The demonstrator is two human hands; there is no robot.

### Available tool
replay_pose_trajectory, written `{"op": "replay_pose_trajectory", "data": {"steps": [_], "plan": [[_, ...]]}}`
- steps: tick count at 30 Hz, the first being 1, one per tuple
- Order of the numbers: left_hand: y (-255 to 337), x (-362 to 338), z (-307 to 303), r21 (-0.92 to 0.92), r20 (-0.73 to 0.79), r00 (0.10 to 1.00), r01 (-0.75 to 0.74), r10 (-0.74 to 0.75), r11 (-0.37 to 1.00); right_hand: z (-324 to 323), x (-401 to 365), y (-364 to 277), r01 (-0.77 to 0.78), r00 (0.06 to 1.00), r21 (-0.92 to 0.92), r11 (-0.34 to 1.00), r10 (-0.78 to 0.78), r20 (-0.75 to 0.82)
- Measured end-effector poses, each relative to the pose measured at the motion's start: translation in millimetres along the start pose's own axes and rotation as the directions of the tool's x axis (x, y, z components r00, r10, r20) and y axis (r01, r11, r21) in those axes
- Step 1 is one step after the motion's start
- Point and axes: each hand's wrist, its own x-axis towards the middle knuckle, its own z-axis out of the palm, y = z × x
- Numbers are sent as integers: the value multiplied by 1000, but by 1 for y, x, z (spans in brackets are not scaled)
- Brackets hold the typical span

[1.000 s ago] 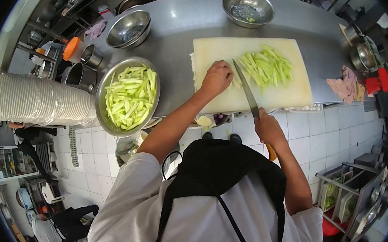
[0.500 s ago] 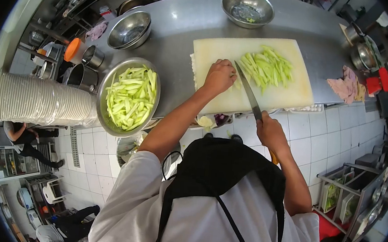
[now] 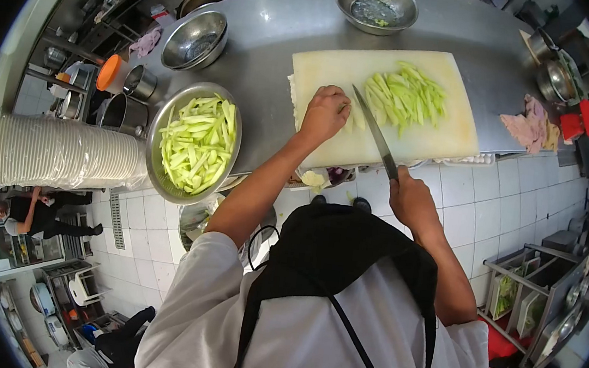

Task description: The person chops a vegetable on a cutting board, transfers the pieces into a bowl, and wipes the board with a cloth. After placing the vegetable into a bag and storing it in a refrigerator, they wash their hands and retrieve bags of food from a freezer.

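My right hand [image 3: 413, 199] grips the handle of a long kitchen knife [image 3: 378, 137], its blade angled up and left over the white cutting board [image 3: 455, 139]. Left of the blade, my left hand [image 3: 325, 114] is curled with fingertips down, holding a pale green vegetable piece [image 3: 358, 116] that mostly hides under the fingers. A heap of pale green vegetable sticks [image 3: 406, 95] lies on the board to the right of the blade. More of these sticks fill a steel bowl [image 3: 232, 157] at the table's left front edge.
Two nested steel bowls [image 3: 181, 38] stand at the back left, another steel bowl [image 3: 343, 8] at the back. Wrapped stacked containers [image 3: 63, 153] are at the left. A pink cloth [image 3: 527, 125] lies at the right end of the steel table [image 3: 263, 64]. Other people are at the lower left.
My left hand has shifted slightly left, away from the blade, and the knife tip has moved a little up and left. A person in the left background has come further into view.
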Motion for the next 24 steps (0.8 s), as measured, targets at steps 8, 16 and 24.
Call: {"op": "replay_pose_trajectory", "data": {"steps": [8, 16, 24], "plan": [[-2, 1, 7, 3, 17, 1000, 0, 0, 1000, 12, 4, -5, -64, 993, -18, 998, 65, 97], [-3, 0, -2, 58, 64, 998, -26, 22, 998, 21, 49, 12, 40, 999, -32, 999, -40, 5], [1, -24, -28, 5, 48, 997, 59, -59, 998, 5, 14, 8, 65, 997, 9, 998, -65, -30]]}}
